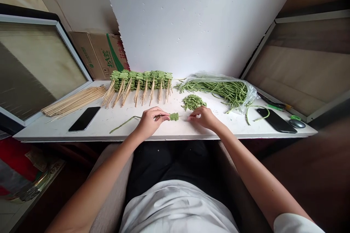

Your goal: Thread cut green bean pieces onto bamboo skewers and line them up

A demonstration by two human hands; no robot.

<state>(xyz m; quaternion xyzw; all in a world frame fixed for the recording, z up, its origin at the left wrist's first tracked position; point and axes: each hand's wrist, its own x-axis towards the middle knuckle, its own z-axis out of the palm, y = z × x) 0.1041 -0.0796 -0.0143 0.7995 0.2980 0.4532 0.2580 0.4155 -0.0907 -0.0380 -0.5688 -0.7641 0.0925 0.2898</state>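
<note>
Bean skewer: a thin bamboo skewer (164, 115) with a tight bundle of folded green yard-long bean (174, 117) on it, lying in the air just above the front part of the white table (115, 116).
Long axis: the skewer runs nearly level from left to right, across the person's body, and its sharp end points to the right hand.
Loose bean: one long yard-long bean strand (124, 123) goes out from under the left hand and its far end reaches down to the table, toward the front edge.
Left hand: the left hand (149, 122) is clenched around the back part of the skewer, and the thumb and fingers pinch it just behind the bundle.
Right hand: the right hand (203, 117) is the nearer hand to the sharp end, with a small gap between them. Its fingertips (190, 118) come together, but I cannot tell if they hold something small.
Cut beans: a small heap of cut bean pieces (193, 102) lies behind the gap between the two hands.
Finished skewers: a row of bean-filled skewers (140, 85) stands farther back, on the left side, with the sticks pointing to the person.
Bag: a clear plastic bag (218, 93) of long beans lies on the right.
Other things: a bundle of bare bamboo skewers (73, 100) and a black smartphone (84, 118) are on the left; another smartphone (276, 120) is on the right.
</note>
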